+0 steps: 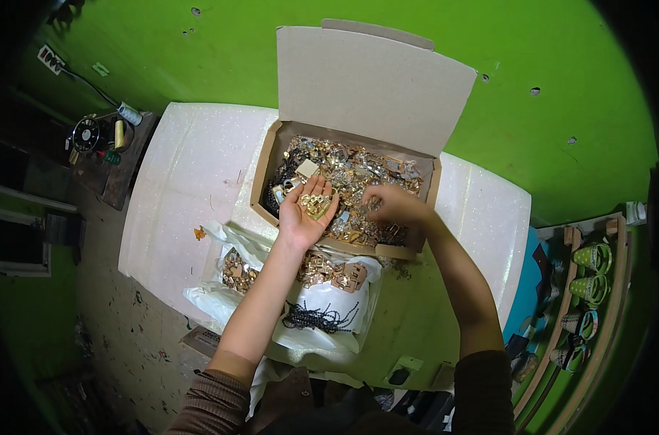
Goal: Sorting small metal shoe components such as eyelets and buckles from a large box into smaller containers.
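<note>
My left hand (300, 223) is palm up above the near left part of an open cardboard box (262, 177). Cupped in that palm lies a small pile of shiny gold-coloured pieces (316, 206). My right hand (396, 205) reaches into the right side of the box with its fingers bent together. Whatever is between those fingertips is too small to make out. Gold and silver metal trinkets (373, 165) fill the box, with dark beads at its left side. A pale square piece (307, 168) sits just beyond my left fingertips.
The box lid (373, 80) stands raised toward the green wall (228, 58). Nearer me, white plastic (217, 303) holds more gold trinkets (344, 275) and black bead strings (318, 317). All this rests on a glittery white table (177, 188). Shoes (590, 272) sit on a right-hand rack.
</note>
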A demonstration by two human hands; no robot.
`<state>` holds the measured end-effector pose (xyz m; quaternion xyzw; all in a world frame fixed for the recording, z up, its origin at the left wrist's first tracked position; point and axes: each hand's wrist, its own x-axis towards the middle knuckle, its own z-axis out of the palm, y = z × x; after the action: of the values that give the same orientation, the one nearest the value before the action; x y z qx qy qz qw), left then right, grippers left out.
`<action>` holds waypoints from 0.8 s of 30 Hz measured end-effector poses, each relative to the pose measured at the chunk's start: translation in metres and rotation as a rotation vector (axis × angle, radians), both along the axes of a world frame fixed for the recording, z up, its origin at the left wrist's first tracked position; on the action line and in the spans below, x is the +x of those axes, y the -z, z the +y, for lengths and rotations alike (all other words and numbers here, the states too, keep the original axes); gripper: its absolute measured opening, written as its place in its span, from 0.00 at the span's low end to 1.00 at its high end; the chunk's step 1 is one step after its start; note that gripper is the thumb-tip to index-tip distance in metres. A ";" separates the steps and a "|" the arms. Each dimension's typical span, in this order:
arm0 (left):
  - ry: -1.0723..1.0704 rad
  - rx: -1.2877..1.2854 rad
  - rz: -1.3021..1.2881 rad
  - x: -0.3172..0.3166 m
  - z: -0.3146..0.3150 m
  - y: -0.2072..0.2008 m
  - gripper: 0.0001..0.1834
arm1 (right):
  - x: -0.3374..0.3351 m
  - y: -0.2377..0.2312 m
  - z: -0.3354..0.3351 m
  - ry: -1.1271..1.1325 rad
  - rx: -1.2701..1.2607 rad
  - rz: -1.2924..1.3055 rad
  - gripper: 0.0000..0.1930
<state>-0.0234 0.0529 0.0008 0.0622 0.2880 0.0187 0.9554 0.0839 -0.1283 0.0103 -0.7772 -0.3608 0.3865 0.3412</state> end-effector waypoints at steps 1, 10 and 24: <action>0.005 0.002 -0.017 0.000 -0.001 -0.002 0.14 | 0.003 -0.007 0.000 0.081 0.064 0.101 0.12; 0.213 0.034 -0.102 0.004 -0.017 -0.003 0.19 | -0.012 -0.075 0.055 -0.088 0.207 -0.225 0.15; 0.019 -0.025 -0.010 -0.005 -0.023 -0.033 0.14 | -0.040 -0.107 0.061 0.174 0.310 -0.239 0.11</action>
<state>-0.0283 0.0297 0.0341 0.0527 0.2826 0.0065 0.9578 0.0438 -0.0675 0.1171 -0.7839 -0.3854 0.2008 0.4435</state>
